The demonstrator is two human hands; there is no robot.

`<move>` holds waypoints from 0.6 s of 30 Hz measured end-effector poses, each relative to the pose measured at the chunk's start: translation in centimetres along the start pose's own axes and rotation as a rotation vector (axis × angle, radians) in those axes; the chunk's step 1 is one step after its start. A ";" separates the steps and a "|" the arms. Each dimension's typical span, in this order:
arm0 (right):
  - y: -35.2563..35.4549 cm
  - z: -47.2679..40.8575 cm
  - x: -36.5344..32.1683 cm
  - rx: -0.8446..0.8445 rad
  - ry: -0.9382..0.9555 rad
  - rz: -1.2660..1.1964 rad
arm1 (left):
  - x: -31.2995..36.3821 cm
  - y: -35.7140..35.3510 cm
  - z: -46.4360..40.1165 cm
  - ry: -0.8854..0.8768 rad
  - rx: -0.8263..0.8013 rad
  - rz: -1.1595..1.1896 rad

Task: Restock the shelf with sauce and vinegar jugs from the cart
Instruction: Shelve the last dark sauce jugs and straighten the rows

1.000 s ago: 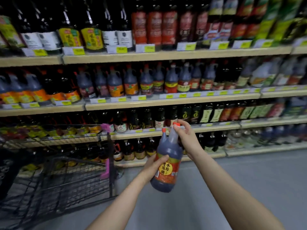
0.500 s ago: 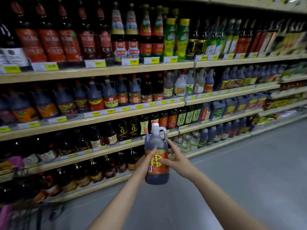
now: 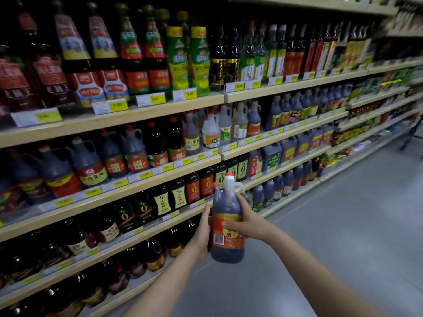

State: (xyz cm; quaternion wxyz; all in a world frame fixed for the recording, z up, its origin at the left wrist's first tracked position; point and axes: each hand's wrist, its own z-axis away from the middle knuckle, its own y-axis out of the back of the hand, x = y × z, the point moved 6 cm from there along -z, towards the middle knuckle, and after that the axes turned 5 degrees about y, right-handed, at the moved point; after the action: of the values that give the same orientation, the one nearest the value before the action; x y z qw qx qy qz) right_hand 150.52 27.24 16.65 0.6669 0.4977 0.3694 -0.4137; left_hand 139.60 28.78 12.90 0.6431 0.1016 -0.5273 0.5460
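Far left, the shelves (image 3: 109,120) run away to the right, packed with dark bottles and handled jugs; the second row up on the left holds handled jugs (image 3: 87,163) with red labels that look closest to what I carry, though I can't read the labels well enough to be sure. Cart not in view. Centre, near me: the jug (image 3: 227,223) hangs upright in the aisle, clear of the shelf edge, red cap up, handle to the right. My left hand (image 3: 201,234) cups its left side, palm on the wall, fingers wrapped behind out of sight. My right hand (image 3: 246,221) grips the front right, thumb across the label, fingers curled round the far side. Both hold it. Judgement: step in hand is finding the matching slot, nothing placed yet. To do it well I'd check label against price tag before committing, keep one hand under the base since it looks full and heavy, lift above the shelf lip, set it down label out, and slide it back without knocking neighbours. Right of me, bare grey floor (image 3: 343,225).
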 end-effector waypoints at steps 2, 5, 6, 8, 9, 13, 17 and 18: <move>2.5 -2.7 -0.1 0.046 -0.051 0.024 | 1.6 -0.5 -3.3 0.018 -0.029 -0.005; 6.1 -5.8 -0.6 0.150 -0.126 0.162 | 3.8 -1.3 -7.9 0.055 -0.079 -0.024; 7.3 -6.8 -0.8 0.204 -0.133 0.197 | 4.5 -1.5 -9.5 0.057 -0.088 -0.043; 9.6 -8.7 -0.7 0.276 -0.134 0.183 | 5.7 -2.0 -12.5 0.059 -0.093 -0.072; 10.6 -9.7 -0.5 0.291 -0.126 0.156 | 6.4 -2.3 -13.7 0.058 -0.080 -0.086; 14.1 -12.1 0.6 0.369 -0.046 -0.006 | 8.8 -3.2 -18.3 0.042 -0.004 -0.307; 18.3 -13.5 1.6 0.436 -0.011 0.028 | 12.2 -2.7 -22.3 -0.192 0.181 -0.898; 19.5 -13.9 1.9 0.445 -0.002 0.044 | 13.1 -2.5 -23.2 -0.295 0.233 -1.067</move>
State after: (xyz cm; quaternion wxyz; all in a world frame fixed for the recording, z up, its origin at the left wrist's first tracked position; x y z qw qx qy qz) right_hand 168.04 43.49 18.72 0.5498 0.6402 0.2574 -0.4707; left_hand 152.83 52.04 14.53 0.7340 0.4997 -0.4233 0.1799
